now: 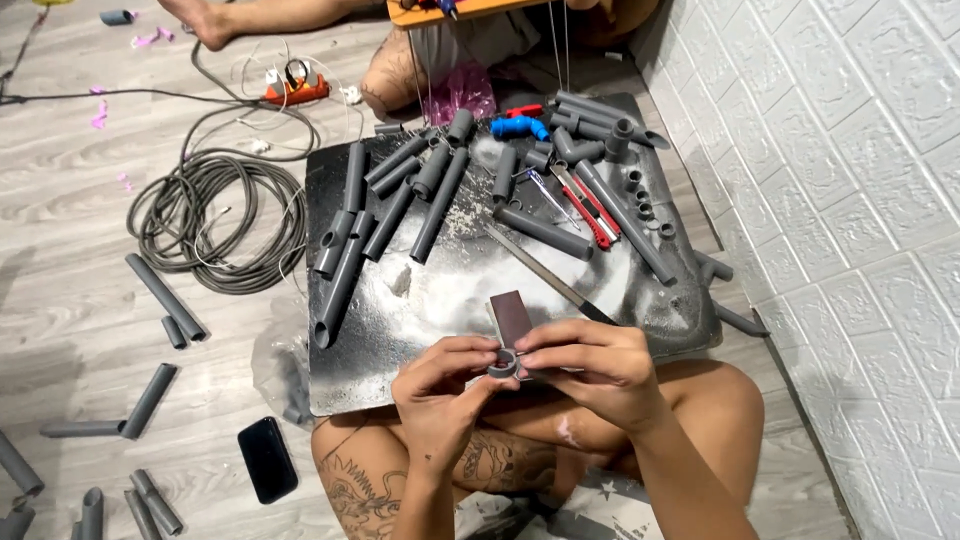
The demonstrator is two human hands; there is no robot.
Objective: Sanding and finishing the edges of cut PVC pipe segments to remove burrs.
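Pinched only by fingertips of the left hand (440,385) and right hand (590,365), the short grey plastic pipe ring (502,364) could slip off the flat brown sanding block (511,318) and drop.

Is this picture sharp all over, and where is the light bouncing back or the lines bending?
Head view: the hands, left and right, and the small grey ring they pinch look slightly soft; the grey pipes are sharper. The dark board shows pale glare patches mixed with white dust. The tiled wall leans and bows, a wide-lens effect. Light is even, shadows soft.
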